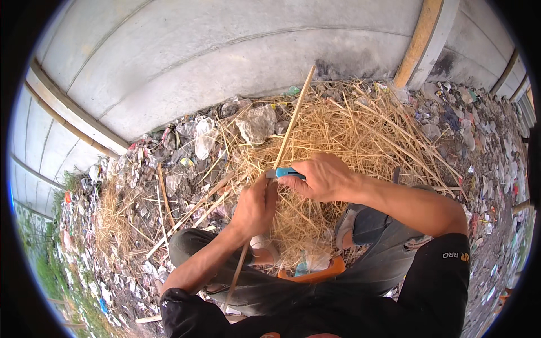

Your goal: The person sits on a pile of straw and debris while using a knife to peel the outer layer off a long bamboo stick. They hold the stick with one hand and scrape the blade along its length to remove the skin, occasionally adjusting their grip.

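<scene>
— Holds what in the left hand (253, 208)?
— Clamps a bamboo strip (296, 127), slanting across the left side of the shavings heap (355, 135).
— And in the right hand (324, 177)?
— Grips a teal utility knife (290, 173) above the heap's left side, with blade (271, 174) at the strip.

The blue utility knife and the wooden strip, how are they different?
Colour: the utility knife has a blue handle, while the wooden strip is pale tan.
Size: the wooden strip is much longer than the utility knife.
Holding: the right hand grips the utility knife, and the left hand holds the wooden strip.
Both are in the person's hands.
</scene>
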